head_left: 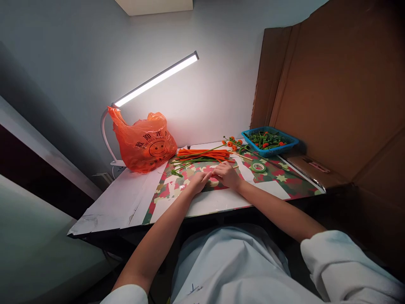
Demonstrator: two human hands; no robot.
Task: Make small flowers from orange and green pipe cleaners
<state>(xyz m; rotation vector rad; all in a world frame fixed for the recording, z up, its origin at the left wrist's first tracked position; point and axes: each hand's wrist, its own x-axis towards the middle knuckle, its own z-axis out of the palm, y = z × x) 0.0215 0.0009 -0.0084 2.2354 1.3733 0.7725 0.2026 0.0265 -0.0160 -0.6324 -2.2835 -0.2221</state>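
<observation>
My left hand [200, 181] and my right hand [227, 174] meet fingertip to fingertip over the patterned mat [196, 192]. Both have their fingers pinched together; whatever is between them is too small to make out. Just behind them lies a bundle of orange stems [202, 153], fuzzy-looking like pipe cleaners, with thin green stems [196, 160] along its near side. Orange flowers [233, 145] on green stalks rest at the bundle's right end. A roll of green tape [258, 168] lies flat to the right of my right hand.
An orange plastic bag [145, 145] stands at the back left beside a lit lamp [158, 80]. A blue basket [272, 151] of green and orange pieces sits at the back right. Tall cardboard [335, 93] walls the right side, and a small green sprig [176, 173] lies left.
</observation>
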